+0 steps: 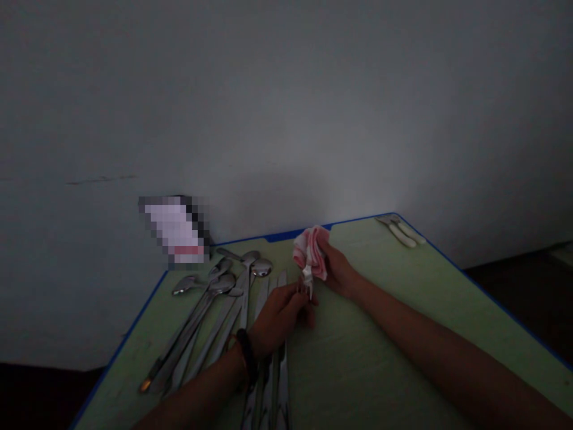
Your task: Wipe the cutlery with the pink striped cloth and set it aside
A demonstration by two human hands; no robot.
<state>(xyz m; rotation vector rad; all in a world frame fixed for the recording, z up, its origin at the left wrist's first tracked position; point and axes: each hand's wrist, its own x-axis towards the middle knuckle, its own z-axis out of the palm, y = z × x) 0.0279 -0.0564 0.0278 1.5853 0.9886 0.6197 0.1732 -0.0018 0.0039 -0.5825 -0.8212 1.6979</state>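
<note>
A metal fork (307,278) is held between my two hands above the table. My left hand (286,307), with a dark band at the wrist, is closed on the tined end, and the tines point down toward me. My right hand (338,266) grips a folded pink and white cloth (313,248) wrapped around the rest of the fork, whose handle is hidden in it. Beneath and left of my left hand lie several knives (282,358) and several spoons (221,283), some crossing one another.
The green table (380,358) has a blue edge and stands against a grey wall (286,107). Two white-handled utensils (403,233) lie at the far right corner. A blurred-out device with a bright screen (176,230) leans at the far left corner.
</note>
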